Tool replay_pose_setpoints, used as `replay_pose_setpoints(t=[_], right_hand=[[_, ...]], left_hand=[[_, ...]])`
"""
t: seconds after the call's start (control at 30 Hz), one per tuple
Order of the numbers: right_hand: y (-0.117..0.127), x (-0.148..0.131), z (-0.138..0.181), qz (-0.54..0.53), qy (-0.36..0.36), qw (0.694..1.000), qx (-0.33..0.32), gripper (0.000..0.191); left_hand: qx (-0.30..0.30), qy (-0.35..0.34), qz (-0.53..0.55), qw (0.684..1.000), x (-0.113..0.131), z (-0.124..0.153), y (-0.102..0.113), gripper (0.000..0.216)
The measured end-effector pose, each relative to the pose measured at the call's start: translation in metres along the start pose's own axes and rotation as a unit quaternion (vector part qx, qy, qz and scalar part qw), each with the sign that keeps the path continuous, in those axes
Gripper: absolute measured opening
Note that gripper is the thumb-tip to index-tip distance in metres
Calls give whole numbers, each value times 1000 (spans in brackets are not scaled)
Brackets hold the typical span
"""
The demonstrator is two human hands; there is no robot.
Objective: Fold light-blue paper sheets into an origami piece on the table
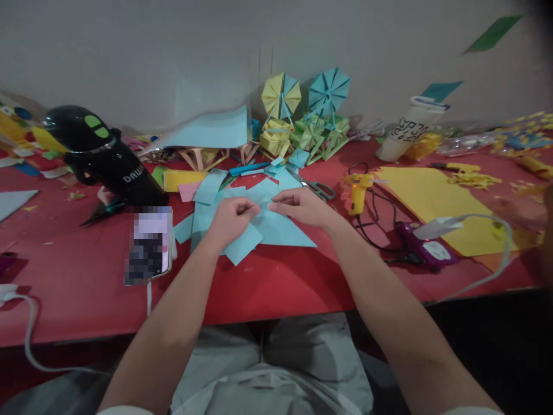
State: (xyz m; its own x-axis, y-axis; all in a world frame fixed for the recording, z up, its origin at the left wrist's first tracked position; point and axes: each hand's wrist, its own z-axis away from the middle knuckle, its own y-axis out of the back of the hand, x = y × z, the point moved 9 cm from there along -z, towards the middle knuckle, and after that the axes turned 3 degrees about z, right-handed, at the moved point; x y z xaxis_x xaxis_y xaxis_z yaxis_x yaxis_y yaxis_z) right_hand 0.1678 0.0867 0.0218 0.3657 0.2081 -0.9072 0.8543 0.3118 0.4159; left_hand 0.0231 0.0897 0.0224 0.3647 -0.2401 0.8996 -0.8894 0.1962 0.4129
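Both hands meet over a pile of light blue paper pieces (276, 230) on the red table (86, 288). My left hand (231, 219) has its fingers curled, pinching a fold of the blue paper. My right hand (302, 204) pinches the same piece from the right, fingertips pressed together. A blue corner (242, 248) sticks out below my left wrist. More blue scraps (207, 187) lie behind the hands.
A black hair dryer (103, 155) and a phone (149, 245) stand at the left. Folded paper fans (302, 115) sit at the back. Scissors (319, 187), a yellow glue gun (358, 190), yellow sheets (432, 199), a purple device (425, 248) and a white bottle (406, 132) lie to the right.
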Motion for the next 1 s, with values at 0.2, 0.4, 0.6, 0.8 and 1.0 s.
replay_pose_setpoints(t=[0.2, 0.4, 0.6, 0.8, 1.0], right_hand=[[-10, -3, -7, 12, 46, 999, 1, 35], [-1, -11, -4, 10, 58, 997, 40, 32], [23, -12, 0, 31, 55, 992, 105, 31], [55, 4, 4, -7, 36, 984, 176, 27], [56, 9, 2, -28, 29, 985, 169, 29]], left_hand=[[-72, 5, 6, 997, 0, 3, -16, 23], [-92, 38, 45, 994, -11, 2, -15, 25], [-82, 32, 39, 995, -13, 0, -5, 30], [-62, 53, 13, 997, -24, -2, 6, 32], [-49, 56, 17, 997, -22, -2, 8, 31]])
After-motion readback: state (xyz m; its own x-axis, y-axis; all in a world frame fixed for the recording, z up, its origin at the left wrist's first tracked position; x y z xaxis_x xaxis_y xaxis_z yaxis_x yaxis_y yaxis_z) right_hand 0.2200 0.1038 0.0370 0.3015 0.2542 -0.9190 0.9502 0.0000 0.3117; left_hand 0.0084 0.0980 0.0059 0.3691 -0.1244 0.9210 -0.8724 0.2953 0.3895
